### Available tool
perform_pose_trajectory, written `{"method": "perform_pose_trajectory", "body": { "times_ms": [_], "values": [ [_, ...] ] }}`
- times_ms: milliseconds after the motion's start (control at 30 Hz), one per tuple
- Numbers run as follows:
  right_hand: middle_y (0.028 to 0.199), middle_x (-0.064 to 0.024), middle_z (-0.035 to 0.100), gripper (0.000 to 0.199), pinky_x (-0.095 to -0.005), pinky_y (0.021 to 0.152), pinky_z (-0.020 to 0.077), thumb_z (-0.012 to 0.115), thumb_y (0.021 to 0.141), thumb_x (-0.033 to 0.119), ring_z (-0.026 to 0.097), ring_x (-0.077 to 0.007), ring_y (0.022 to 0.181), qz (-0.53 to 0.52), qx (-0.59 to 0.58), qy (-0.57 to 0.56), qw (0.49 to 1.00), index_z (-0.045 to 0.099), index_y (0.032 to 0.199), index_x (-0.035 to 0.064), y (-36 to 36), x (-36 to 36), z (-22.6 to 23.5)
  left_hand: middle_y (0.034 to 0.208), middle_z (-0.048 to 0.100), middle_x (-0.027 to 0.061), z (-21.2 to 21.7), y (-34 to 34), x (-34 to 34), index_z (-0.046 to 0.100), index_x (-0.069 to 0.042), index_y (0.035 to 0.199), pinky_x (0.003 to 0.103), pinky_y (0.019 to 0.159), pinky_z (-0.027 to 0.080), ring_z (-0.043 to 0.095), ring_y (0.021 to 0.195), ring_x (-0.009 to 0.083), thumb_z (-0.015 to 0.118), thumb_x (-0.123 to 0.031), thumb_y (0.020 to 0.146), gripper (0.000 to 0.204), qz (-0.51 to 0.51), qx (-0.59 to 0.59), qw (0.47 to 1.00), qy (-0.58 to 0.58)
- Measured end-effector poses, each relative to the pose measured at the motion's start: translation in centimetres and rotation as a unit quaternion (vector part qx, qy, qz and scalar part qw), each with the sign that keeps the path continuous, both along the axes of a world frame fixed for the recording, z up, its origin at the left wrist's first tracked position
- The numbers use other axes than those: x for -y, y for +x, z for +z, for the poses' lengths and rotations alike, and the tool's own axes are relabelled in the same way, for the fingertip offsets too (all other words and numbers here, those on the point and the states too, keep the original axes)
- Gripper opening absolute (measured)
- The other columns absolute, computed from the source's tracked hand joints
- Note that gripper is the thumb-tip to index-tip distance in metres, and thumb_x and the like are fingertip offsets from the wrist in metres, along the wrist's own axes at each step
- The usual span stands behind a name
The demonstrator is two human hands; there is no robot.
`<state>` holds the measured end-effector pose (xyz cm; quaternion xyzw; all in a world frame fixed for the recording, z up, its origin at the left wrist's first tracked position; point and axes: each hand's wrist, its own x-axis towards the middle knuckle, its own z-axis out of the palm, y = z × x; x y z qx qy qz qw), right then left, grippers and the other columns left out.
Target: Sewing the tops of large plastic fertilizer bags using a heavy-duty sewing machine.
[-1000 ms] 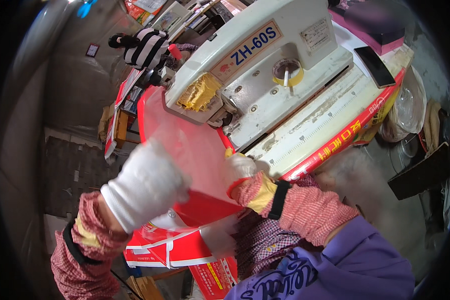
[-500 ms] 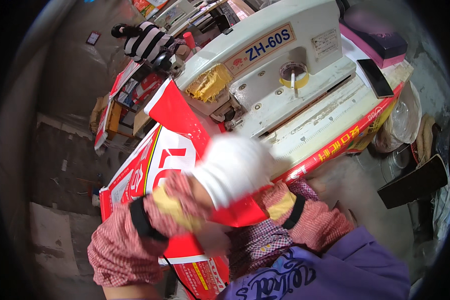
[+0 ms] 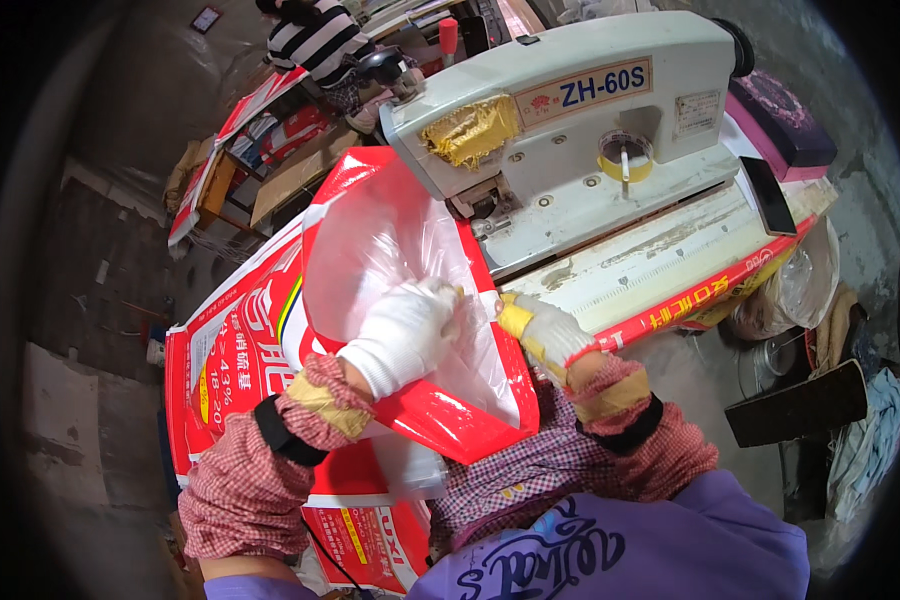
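A red and white printed sack (image 3: 450,415) lies in front of me with its mouth spread, showing a clear plastic liner (image 3: 355,265) inside. My left hand (image 3: 405,335), in a white glove, is closed at the liner within the mouth, gathering the film into creases. At the sack's right rim, my right hand (image 3: 545,330), in a white and yellow glove, pinches the edge. Just beyond the mouth stands a large white sewing machine (image 3: 570,115), its needle area close to the sack's far rim. Part of the left fingers is hidden.
The machine's pale bed (image 3: 660,260) runs off to the right, with a black phone (image 3: 767,195) and a purple box (image 3: 785,125) on it. A roll of yellow tape (image 3: 625,170) hangs on the machine. Another person (image 3: 315,40) works at the far left.
My left hand, blurred over the sack before, is now inside its widened mouth at the liner. My right hand has come into sight at the rim. The view has shifted.
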<state>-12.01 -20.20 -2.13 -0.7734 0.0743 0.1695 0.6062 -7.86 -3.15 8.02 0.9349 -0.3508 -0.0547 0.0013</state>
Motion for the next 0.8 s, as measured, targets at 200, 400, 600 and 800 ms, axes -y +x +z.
{"method": "perform_pose_trajectory", "body": {
  "times_ms": [200,400,600,800],
  "values": [
    [0.090,-0.0166,0.063,0.051,-0.0386,0.067,0.0454,0.045,0.086,0.047,0.058,-0.0295,0.076,-0.043,-0.095,0.140,0.985,0.054,0.113,0.0057,2.9,-2.1,-4.0,0.102,0.054,0.0143,-2.7,-0.7,-0.8,0.054,-0.002,0.107,0.040,0.078,0.045,0.054,0.091,0.0334,0.056,-0.017,0.076,0.034,-0.099,-0.071,0.992,0.009],
    [0.082,-0.0177,0.063,0.042,-0.0384,0.066,0.0468,0.047,0.084,0.039,0.060,-0.0288,0.072,0.073,0.036,-0.024,0.996,0.061,0.092,-0.0001,4.8,-2.1,-5.3,0.098,0.055,0.0141,-1.7,-1.4,-0.6,0.056,-0.004,0.102,0.041,0.075,0.045,0.054,0.091,0.0334,0.056,-0.022,0.077,0.031,-0.175,-0.126,0.975,0.052],
    [0.067,-0.0207,0.059,0.035,-0.0418,0.054,0.0484,0.046,0.081,0.031,0.061,-0.0299,0.060,0.260,0.072,-0.282,0.920,0.060,0.083,-0.0014,5.3,-0.7,0.0,0.077,0.060,0.0178,6.5,-6.8,2.9,0.060,-0.003,0.085,0.042,0.069,0.047,0.058,0.078,0.0355,0.060,-0.049,0.075,0.047,-0.212,-0.442,0.854,0.175],
    [0.073,-0.0177,0.062,0.029,-0.0430,0.058,0.0494,0.050,0.078,0.029,0.063,-0.0305,0.070,0.222,0.085,-0.234,0.943,0.061,0.083,0.0016,8.2,-1.3,-2.4,0.070,0.063,0.0128,5.4,-2.4,7.0,0.066,-0.005,0.074,0.042,0.060,0.049,0.062,0.071,0.0327,0.063,-0.030,0.067,0.026,-0.309,-0.249,0.871,0.289]
  ]
}}
